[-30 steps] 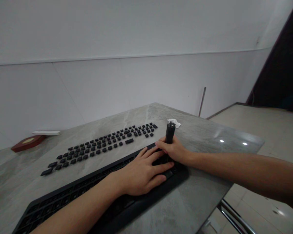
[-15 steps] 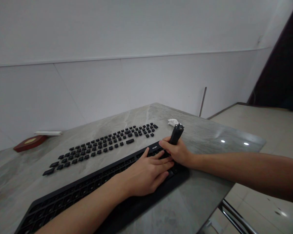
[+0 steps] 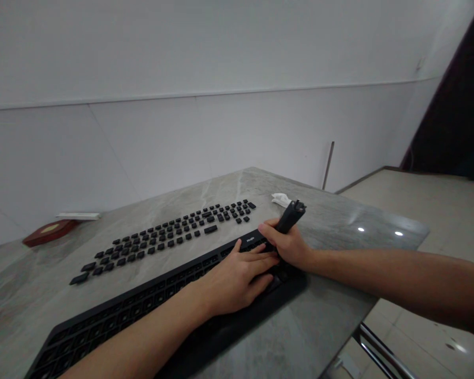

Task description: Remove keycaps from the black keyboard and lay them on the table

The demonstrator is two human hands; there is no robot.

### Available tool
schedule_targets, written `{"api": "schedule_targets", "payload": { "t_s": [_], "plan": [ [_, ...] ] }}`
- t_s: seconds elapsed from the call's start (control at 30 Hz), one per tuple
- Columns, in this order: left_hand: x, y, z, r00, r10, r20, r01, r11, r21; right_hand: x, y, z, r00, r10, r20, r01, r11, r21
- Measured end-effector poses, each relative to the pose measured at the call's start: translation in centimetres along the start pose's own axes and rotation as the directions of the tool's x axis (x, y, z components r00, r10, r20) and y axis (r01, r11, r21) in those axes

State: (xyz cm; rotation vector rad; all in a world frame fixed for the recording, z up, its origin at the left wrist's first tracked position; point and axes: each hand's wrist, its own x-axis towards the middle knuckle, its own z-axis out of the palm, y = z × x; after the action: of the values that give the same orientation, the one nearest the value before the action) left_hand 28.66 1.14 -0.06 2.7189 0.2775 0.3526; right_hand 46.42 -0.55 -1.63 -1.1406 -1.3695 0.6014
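Note:
A black keyboard (image 3: 148, 301) lies diagonally on the table, with many of its keycaps off and open switch squares showing. My left hand (image 3: 240, 276) rests flat on its right part, fingers spread and pointing right. My right hand (image 3: 290, 247) is wrapped round a thick black stick-like tool (image 3: 291, 215), which leans to the right above the keyboard's far right end. The tool's lower end is hidden behind my hands, so its kind cannot be made out. Loose black keycaps (image 3: 176, 227) lie in rows on the table beyond the keyboard.
A crumpled white tissue (image 3: 281, 199) lies behind the tool. At the far left are a dark red wooden box (image 3: 49, 233) and a white flat strip (image 3: 78, 216). The grey marble-look table (image 3: 319, 321) meets a white wall behind; its right edge drops to a tiled floor.
The top of the black tool has tipped to the right, and my right hand has turned slightly with it. My left hand stays nearly where it was on the keyboard.

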Motion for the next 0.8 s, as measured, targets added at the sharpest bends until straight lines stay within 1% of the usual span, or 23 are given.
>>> {"api": "schedule_targets", "payload": {
  "t_s": [0.1, 0.23, 0.33, 0.4, 0.5, 0.53, 0.6, 0.63, 0.67, 0.7, 0.73, 0.8],
  "plan": [
    [0.0, -0.9, 0.7, 0.993, 0.019, -0.118, -0.02, 1.0, -0.011, 0.2, -0.6, 0.3, 0.999, -0.045, 0.001, 0.045, 0.999, 0.005],
    [-0.1, -2.0, 1.2, 0.953, 0.097, -0.288, -0.099, 0.995, 0.008, 0.6, -1.1, 0.7, 0.995, -0.086, 0.058, 0.086, 0.996, 0.012],
    [-0.2, -2.1, 1.1, 0.93, 0.147, -0.337, -0.152, 0.988, 0.012, 1.0, -1.0, 0.5, 0.989, -0.117, 0.086, 0.116, 0.993, 0.018],
    [-0.3, -1.9, 0.7, 0.915, 0.163, -0.368, -0.177, 0.984, -0.003, 1.4, -0.9, 0.1, 0.987, -0.143, 0.078, 0.142, 0.99, 0.023],
    [-0.5, -1.7, 0.0, 0.865, 0.145, -0.481, -0.186, 0.982, -0.04, 2.0, -1.2, -1.1, 0.98, -0.192, 0.049, 0.191, 0.981, 0.027],
    [-0.6, -1.6, -0.2, 0.844, 0.126, -0.522, -0.172, 0.984, -0.039, 2.2, -1.4, -1.5, 0.975, -0.218, 0.036, 0.218, 0.976, 0.017],
    [-0.7, -1.8, -0.6, 0.809, 0.071, -0.583, -0.098, 0.995, -0.015, 2.4, -1.9, -2.4, 0.952, -0.305, 0.03, 0.306, 0.951, -0.047],
    [-0.8, -2.0, -0.7, 0.799, 0.036, -0.6, -0.044, 0.999, 0.002, 2.6, -2.1, -2.7, 0.93, -0.361, 0.07, 0.366, 0.926, -0.089],
    [-0.9, -2.2, -0.7, 0.794, 0.003, -0.608, 0.013, 1.0, 0.022, 2.6, -2.3, -3.0, 0.896, -0.419, 0.147, 0.437, 0.891, -0.124],
    [-0.9, -2.4, -0.7, 0.795, -0.026, -0.607, 0.066, 0.997, 0.044, 2.7, -2.4, -3.2, 0.844, -0.467, 0.262, 0.513, 0.847, -0.142],
    [-1.0, -2.7, -0.6, 0.8, -0.051, -0.597, 0.112, 0.992, 0.065, 2.7, -2.5, -3.3, 0.774, -0.494, 0.397, 0.583, 0.801, -0.139],
    [-1.0, -3.1, -0.4, 0.82, -0.088, -0.565, 0.172, 0.98, 0.098, 2.6, -2.5, -3.2, 0.607, -0.48, 0.633, 0.685, 0.72, -0.11]
  ]
}}
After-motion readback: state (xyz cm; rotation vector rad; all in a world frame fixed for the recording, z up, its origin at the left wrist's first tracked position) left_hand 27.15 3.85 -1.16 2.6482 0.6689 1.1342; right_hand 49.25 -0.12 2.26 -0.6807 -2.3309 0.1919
